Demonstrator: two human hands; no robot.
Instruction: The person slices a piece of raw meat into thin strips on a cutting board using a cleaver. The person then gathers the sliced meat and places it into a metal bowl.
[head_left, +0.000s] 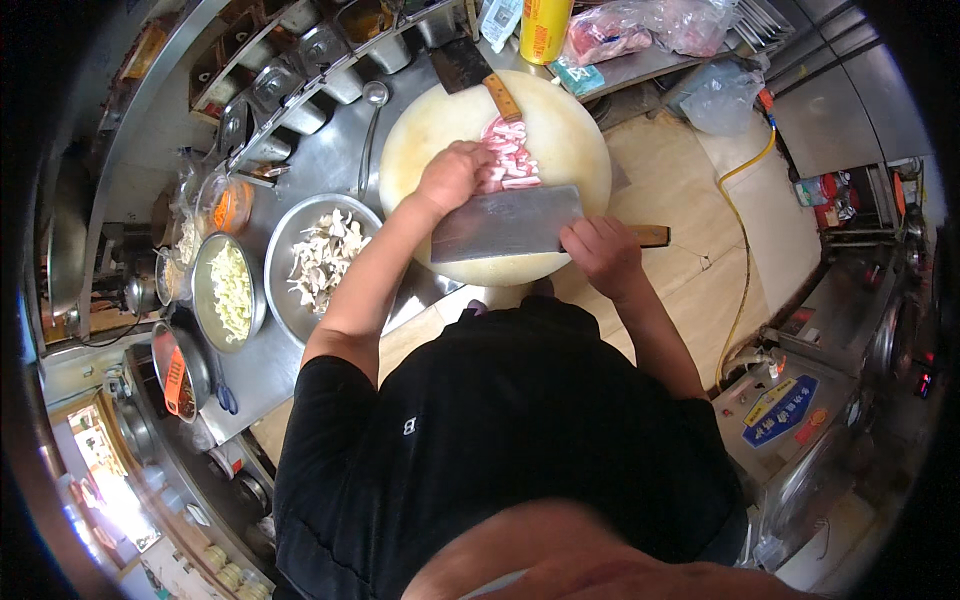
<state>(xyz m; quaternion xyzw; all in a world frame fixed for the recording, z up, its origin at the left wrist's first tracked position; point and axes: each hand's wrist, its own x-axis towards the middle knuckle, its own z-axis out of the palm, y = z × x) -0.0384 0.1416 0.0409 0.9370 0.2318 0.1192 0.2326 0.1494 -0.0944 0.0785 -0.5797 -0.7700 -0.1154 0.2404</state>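
Note:
On a round white chopping board (430, 130) lie pink-and-white strips of sliced meat (512, 158). My left hand (455, 176) is at their left side, its fingers curled together against the strips. A broad cleaver (500, 226) lies flat across the near part of the board, its blade just below the meat. My right hand (604, 256) grips it where blade meets handle; the dark-tipped wooden handle sticks out to the right. A second cleaver (462, 68), with a dark blade and wooden handle, rests at the board's far edge, touching nothing of mine.
Left of the board stand a steel bowl of sliced mushrooms (325, 262), a bowl of pale green strips (231, 292) and a container of orange shreds (229, 207). A ladle (372, 125) lies beside the board. Bagged meat (605, 35) and a yellow cylinder (545, 28) stand beyond. A yellow hose (733, 235) runs right.

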